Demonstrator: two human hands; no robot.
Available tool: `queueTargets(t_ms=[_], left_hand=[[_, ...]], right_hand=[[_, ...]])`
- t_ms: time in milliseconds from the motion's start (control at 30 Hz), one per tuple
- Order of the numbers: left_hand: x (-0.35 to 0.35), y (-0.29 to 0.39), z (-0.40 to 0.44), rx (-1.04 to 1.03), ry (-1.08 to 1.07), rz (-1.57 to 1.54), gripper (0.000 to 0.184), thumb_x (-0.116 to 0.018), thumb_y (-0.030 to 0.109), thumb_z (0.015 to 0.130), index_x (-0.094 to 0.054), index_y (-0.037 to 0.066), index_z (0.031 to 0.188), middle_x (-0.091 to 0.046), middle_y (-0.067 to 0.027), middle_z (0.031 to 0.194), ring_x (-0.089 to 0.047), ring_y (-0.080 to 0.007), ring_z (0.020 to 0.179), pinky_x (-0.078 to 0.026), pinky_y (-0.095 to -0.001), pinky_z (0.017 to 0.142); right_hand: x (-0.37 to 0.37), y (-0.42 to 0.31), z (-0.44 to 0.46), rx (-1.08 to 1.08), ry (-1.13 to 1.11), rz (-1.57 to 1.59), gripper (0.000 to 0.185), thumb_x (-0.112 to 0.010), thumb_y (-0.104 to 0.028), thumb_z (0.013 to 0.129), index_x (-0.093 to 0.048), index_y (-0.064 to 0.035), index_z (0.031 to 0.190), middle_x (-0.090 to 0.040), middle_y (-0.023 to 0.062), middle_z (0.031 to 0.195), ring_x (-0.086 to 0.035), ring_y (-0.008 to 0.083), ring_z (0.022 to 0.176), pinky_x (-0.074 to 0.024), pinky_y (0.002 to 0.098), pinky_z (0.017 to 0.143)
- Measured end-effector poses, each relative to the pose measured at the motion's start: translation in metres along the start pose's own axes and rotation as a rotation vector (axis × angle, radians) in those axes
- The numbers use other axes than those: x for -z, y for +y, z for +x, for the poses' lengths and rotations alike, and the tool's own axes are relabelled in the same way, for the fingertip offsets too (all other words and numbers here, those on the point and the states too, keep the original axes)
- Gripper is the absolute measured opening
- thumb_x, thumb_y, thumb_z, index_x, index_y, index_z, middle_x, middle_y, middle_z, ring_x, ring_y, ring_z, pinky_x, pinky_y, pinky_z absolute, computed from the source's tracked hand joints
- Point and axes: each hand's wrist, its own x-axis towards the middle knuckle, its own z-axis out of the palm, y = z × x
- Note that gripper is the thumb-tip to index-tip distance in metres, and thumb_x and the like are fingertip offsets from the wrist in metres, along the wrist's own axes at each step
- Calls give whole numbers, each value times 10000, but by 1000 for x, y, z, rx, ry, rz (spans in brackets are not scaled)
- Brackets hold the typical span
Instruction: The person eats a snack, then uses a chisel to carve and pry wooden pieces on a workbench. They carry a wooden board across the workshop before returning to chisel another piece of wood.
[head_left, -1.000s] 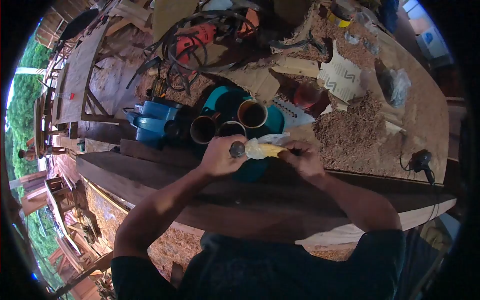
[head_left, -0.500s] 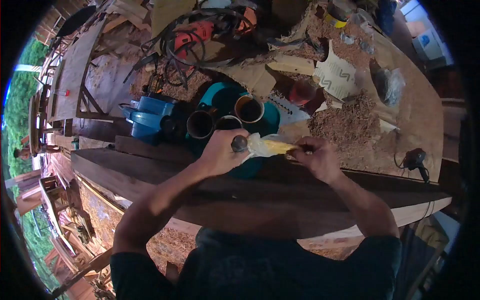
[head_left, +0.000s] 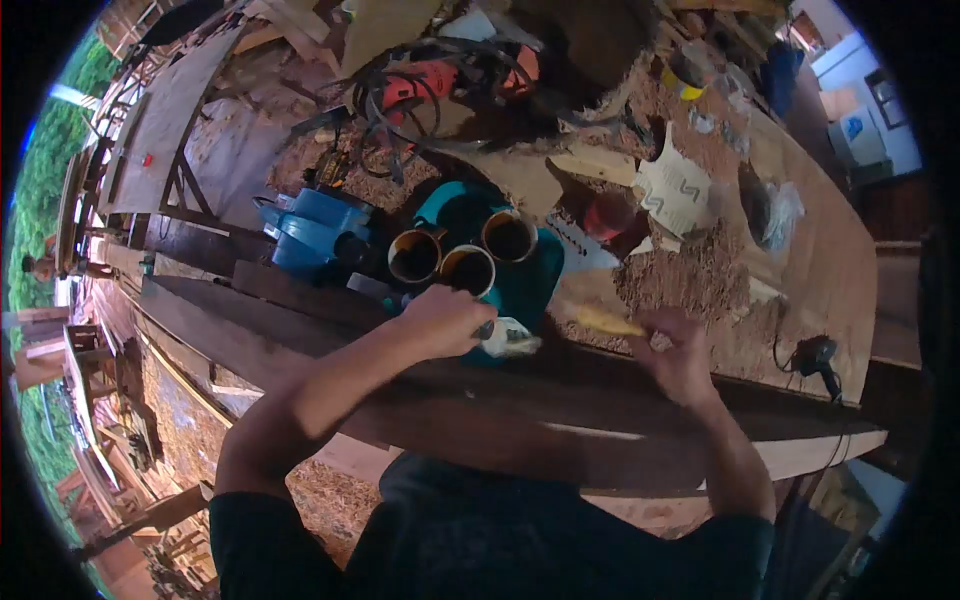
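Note:
My left hand is closed around a dark-ended thing with crumpled whitish clear plastic sticking out to the right. What lies inside the fist is hidden. In my right hand a yellow, flat, slightly blurred strip is pinched, pointing left; its exact kind is unclear. A gap separates the strip from the plastic. Just beyond my left hand, three cups with dark insides, one of them a pale-rimmed cup, cluster at a teal container.
A blue power tool lies left of the cups. Farther back are a red tool with tangled black cables, wood shavings and a printed sheet. A long dark board spans in front of me.
The yellow strip has come out of the clear plastic and moved right with my right hand. My left hand has turned and lowered slightly, still holding the plastic. The view has shifted.

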Motion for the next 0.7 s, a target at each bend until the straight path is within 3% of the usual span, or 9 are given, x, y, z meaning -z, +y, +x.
queueTargets(t_ms=[100, 200, 233, 333, 400, 467, 500, 567, 700], left_hand=[[-7, 0, -2, 42, 11, 35, 262, -739, 245, 802, -700, 126, 1032, -718, -140, 980, -705, -335, 893, -566, -464, 747], [-8, -1, -15, -102, 175, 5, 307, -740, 263, 795, -696, 104, 1054, -706, -148, 999, -700, -337, 886, -566, -465, 723], [-7, -1, -22, -240, 366, 23, 397, -733, 240, 786, -656, 99, 1150, -682, -134, 991, -691, -344, 875, -561, -466, 711], [35, 32, -58, -60, 315, 56, 483, -722, 206, 767, -598, 105, 1222, -645, -108, 952, -685, -329, 856, -554, -457, 693], [49, 40, -89, -26, 506, 47, 503, -711, 187, 753, -572, 103, 1229, -622, -96, 924, -684, -318, 843, -550, -448, 681], [51, 40, -132, 19, 691, 37, 507, -706, 169, 734, -564, 97, 1215, -606, -83, 902, -681, -307, 827, -546, -435, 671], [51, 39, -157, 40, 780, 39, 500, -706, 161, 722, -570, 93, 1197, -602, -74, 894, -678, -302, 818, -544, -427, 667], [52, 43, -218, 175, 684, 45, 390, -738, 153, 723, -626, 88, 1091, -633, -75, 883, -671, -320, 817, -530, -421, 660], [-21, 29, -314, 532, 899, -440, 217, -768, 162, 780, -656, 55, 932, -641, -114, 772, -643, -271, 718, -494, -404, 622]], right_hand=[[28, -52, 2, 169, -28, 183, 130, -765, -76, 758, -732, -73, 883, -707, 82, 853, -658, 271, 771, -495, 393, 753], [39, -102, -3, 422, -57, 538, 108, -777, -181, 801, -747, -99, 863, -705, 45, 830, -654, 205, 759, -479, 403, 798], [39, -117, -3, 500, -82, 614, 119, -777, -198, 804, -754, -100, 868, -698, 44, 852, -648, 199, 767, -475, 409, 814], [39, -149, 5, 705, -228, 832, 130, -768, -236, 836, -761, -110, 868, -709, 53, 880, -636, 179, 767, -446, 446, 894], [34, -156, 9, 781, -387, 984, 129, -748, -246, 885, -749, -122, 846, -763, 74, 847, -634, 165, 737, -400, 497, 992], [-4, -190, 7, 854, -287, 1158, 115, -717, -236, 928, -743, -126, 945, -733, 72, 954, -627, 180, 805, -365, 502, 1049], [-10, -205, 8, 841, -371, 1185, 138, -698, -215, 954, -741, -127, 1051, -733, 71, 986, -622, 192, 829, -329, 518, 1088], [-22, -235, 2, 851, -472, 1196, 203, -683, -186, 975, -735, -124, 1161, -733, 70, 1010, -618, 202, 854, -300, 534, 1124], [-72, -297, 6, 887, -616, 1220, 195, -702, -162, 960, -742, -104, 1141, -730, 73, 1001, -617, 186, 860, -339, 520, 1096]])
